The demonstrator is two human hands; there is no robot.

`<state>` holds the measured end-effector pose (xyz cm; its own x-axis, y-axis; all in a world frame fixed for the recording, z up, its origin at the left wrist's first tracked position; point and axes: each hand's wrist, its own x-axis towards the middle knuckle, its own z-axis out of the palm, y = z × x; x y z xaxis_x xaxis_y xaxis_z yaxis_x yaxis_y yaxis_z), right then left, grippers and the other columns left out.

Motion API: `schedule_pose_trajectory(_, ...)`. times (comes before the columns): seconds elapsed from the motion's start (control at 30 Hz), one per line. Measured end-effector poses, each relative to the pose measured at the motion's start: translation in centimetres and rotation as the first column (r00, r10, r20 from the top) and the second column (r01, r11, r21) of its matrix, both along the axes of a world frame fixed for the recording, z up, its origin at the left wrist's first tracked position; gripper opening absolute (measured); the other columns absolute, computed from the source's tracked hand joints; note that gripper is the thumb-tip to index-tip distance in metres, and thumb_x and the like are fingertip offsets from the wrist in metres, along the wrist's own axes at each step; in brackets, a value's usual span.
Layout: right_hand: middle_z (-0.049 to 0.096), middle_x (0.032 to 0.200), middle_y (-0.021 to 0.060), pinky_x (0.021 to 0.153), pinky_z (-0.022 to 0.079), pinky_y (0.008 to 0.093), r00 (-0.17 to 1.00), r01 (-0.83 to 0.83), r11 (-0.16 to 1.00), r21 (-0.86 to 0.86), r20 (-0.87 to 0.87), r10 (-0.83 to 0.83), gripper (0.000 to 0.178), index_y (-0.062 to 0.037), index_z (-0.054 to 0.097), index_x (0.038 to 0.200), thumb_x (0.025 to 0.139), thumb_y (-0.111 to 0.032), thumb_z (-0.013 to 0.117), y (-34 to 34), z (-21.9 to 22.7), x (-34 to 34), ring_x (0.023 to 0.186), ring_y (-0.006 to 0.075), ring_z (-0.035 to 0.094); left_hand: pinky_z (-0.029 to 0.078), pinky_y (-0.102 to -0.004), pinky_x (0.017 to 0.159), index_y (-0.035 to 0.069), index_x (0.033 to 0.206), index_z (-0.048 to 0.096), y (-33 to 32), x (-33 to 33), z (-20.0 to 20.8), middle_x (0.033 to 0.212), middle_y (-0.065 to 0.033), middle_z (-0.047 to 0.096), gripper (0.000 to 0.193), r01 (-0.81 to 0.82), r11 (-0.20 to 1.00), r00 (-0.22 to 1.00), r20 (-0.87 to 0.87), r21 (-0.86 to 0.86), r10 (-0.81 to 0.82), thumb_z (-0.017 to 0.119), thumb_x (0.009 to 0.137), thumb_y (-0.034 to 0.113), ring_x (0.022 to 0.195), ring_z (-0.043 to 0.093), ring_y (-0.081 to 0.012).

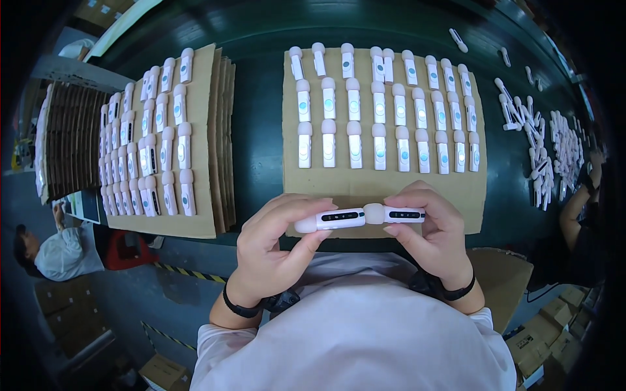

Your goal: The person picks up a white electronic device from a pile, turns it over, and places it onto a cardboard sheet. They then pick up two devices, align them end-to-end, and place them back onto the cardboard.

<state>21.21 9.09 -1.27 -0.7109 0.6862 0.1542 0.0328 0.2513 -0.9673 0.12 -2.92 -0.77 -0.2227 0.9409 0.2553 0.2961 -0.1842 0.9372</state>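
Grasps a white device (342,220) near its rounded pale pink head between the fingers of the left hand (270,241), and pinches a second device (404,215) by the body between the fingers of the right hand (438,236), lined up end to end over the near part of a cardboard sheet (339,186), dark panels uppermost. Cannot tell whether touching or merely overlapping in view at the join. Hides the undersides of both, and leaves the panels' tiny marks too small to make out. Loses a co-worker's arm (572,215) in darkness at the right rim, near crowded loose devices (566,146), too jumbled to tell apart. Shows another person (62,253) small and unsharp at the left, beside a red stool (127,253). Carries three rows of devices (355,143) on the sheet, mostly with round light-blue patches. Bears further rows (185,140) on a stack of cardboard sheets (203,130) to the left, across a strip of dark green worktop (257,130). Shows mainly dim edges in a farther stack (75,143). Includes cartons (544,335) at lower right, partly in shadow, with contents hidden.
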Motion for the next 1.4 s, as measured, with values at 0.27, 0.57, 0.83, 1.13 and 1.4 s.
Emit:
schedule_pose_trajectory(0.27, 0.061, 0.09, 0.0078, 0.072, 0.042, 0.0272, 1.0, -0.018, 1.0, -0.015, -0.01, 0.018, 0.027, 0.0009, 0.064, 0.103, 0.077, 0.005, 0.072, 0.6, -0.7, -0.2, 0.082, 0.0157, 0.056, 0.052, -0.0318, 0.085, -0.006, 0.104, 0.064, 0.2, -0.2, -0.9, 0.103, -0.0198, 0.067, 0.024, 0.017, 0.999, 0.998, 0.061, -0.045, -0.014, 0.07, 0.08, -0.008, 0.097, 0.066, -0.0248)
schedule_pose_trajectory(0.57, 0.062, 0.09, 0.0085, 0.07, 0.042, 0.0276, 0.999, -0.034, 0.999, 0.018, -0.032, 0.034, 0.028, 0.0004, 0.064, 0.102, 0.076, 0.003, 0.073, 0.9, -0.6, -0.3, 0.081, 0.0171, 0.056, 0.054, -0.0318, 0.081, -0.004, 0.102, 0.067, 0.4, -0.1, -1.1, 0.1, -0.0169, 0.071, 0.028, 0.001, 0.999, 0.992, 0.125, -0.044, 0.005, 0.069, 0.075, -0.011, 0.093, 0.069, -0.0247)
schedule_pose_trajectory(0.83, 0.062, 0.091, 0.0093, 0.068, 0.042, 0.0284, 0.998, -0.03, 0.999, 0.026, -0.058, 0.032, 0.026, 0.0002, 0.064, 0.102, 0.077, 0.002, 0.073, 1.2, -1.2, 0.2, 0.079, 0.0177, 0.056, 0.053, -0.0317, 0.082, -0.005, 0.102, 0.067, 0.8, 0.1, -1.1, 0.1, -0.0173, 0.071, 0.028, 0.027, 0.998, 0.989, 0.147, -0.051, -0.019, 0.072, 0.075, -0.008, 0.093, 0.069, -0.0248)
schedule_pose_trajectory(1.13, 0.063, 0.089, 0.0085, 0.067, 0.044, 0.0286, 0.997, -0.012, 0.998, 0.069, -0.081, 0.018, 0.026, -0.0014, 0.065, 0.1, 0.076, 0.003, 0.073, 1.2, -1.3, 0.3, 0.078, 0.0181, 0.058, 0.052, -0.0315, 0.08, -0.004, 0.103, 0.066, 1.3, 0.4, -1.3, 0.099, -0.0167, 0.069, 0.028, 0.023, 0.999, 0.994, 0.108, -0.029, -0.02, 0.072, 0.076, -0.008, 0.091, 0.067, -0.0242)
schedule_pose_trajectory(1.4, 0.062, 0.088, 0.0082, 0.066, 0.042, 0.0285, 0.996, 0.009, 0.996, 0.093, -0.089, -0.001, 0.025, -0.0017, 0.064, 0.1, 0.077, 0.0, 0.074, 1.2, -1.6, 0.5, 0.077, 0.0175, 0.056, 0.052, -0.032, 0.078, -0.004, 0.102, 0.066, 1.3, 0.7, -1.1, 0.098, -0.0165, 0.069, 0.029, 0.03, 0.999, 0.999, 0.046, -0.023, -0.029, 0.07, 0.074, -0.01, 0.09, 0.067, -0.0254)
